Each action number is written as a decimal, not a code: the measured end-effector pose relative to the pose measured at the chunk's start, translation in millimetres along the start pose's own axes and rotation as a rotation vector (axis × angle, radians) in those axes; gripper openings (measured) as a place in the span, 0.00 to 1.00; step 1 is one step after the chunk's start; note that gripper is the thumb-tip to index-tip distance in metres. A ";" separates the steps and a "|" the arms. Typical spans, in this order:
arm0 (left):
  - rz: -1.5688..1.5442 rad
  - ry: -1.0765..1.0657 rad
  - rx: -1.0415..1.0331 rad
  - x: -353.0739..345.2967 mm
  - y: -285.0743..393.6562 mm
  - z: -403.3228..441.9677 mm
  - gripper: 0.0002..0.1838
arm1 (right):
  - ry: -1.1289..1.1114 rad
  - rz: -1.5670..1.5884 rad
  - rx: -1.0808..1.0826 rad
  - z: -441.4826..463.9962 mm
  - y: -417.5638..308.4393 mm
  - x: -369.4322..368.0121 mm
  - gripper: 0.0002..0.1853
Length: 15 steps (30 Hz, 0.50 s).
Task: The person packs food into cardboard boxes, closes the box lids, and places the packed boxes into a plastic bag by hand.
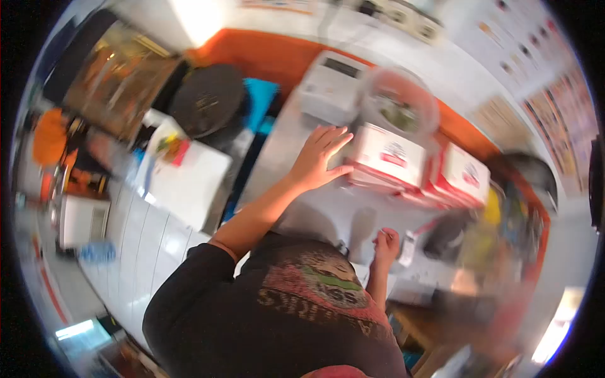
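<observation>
L hand (322,157) is held spread just beside nearer white-and-red rectangular cardboard box stack (389,155), set to its R, long axis approx. L–R, w/ R hand (386,246) curled farther off, any grip unclear.

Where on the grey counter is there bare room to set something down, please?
Bare grey counter shows between the left hand, the stacked boxes and the shirt; another patch lies left of the white device. The back is crowded with the device, clear tub and boxes; the right end holds blurred things I cannot name.
</observation>
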<state>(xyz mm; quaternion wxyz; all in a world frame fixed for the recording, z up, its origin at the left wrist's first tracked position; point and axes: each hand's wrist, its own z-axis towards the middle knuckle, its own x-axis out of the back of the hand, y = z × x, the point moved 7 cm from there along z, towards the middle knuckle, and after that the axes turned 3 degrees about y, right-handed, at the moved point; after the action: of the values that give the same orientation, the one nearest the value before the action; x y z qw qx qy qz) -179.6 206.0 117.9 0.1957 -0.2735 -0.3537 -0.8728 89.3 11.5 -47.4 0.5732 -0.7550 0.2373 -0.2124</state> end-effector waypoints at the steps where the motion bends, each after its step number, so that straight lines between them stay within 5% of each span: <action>1: -0.012 0.131 0.036 29.2 -17.4 -16.3 0.33 | -0.056 -0.022 -0.019 0.9 3.4 -11.4 0.07; 4: 0.294 0.557 0.211 131.7 -82.9 -87.2 0.14 | -0.293 -0.128 -0.104 -2.6 12.4 -56.7 0.06; 7: 0.612 0.828 0.427 237.0 -158.7 -172.5 0.12 | -0.544 -0.264 -0.059 -17.5 9.4 -120.4 0.06; 8: 0.436 0.943 0.628 265.8 -206.8 -214.6 0.12 | -0.560 -0.265 -0.051 -20.7 5.8 -141.0 0.06; 10: 0.780 0.957 0.642 330.9 -255.6 -253.2 0.16 | -0.744 -0.335 -0.037 -38.1 1.4 -195.6 0.07; 11: 0.866 0.927 0.821 355.5 -288.4 -275.4 0.23 | -0.749 -0.326 -0.031 -44.6 -1.6 -218.8 0.07; 13: 0.799 0.743 1.016 395.7 -364.2 -313.9 0.30 | -0.894 -0.424 0.081 -68.5 -7.6 -270.6 0.08; 15: 0.749 0.607 0.995 412.4 -441.4 -349.5 0.30 | -0.943 -0.427 0.105 -93.6 -12.3 -318.9 0.08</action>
<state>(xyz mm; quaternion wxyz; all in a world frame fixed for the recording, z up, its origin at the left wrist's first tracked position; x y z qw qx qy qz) -853.4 188.8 -63.1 0.6763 0.0016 -0.5232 -0.5185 -219.0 134.6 -27.5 0.5989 -0.7704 -0.2170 0.0272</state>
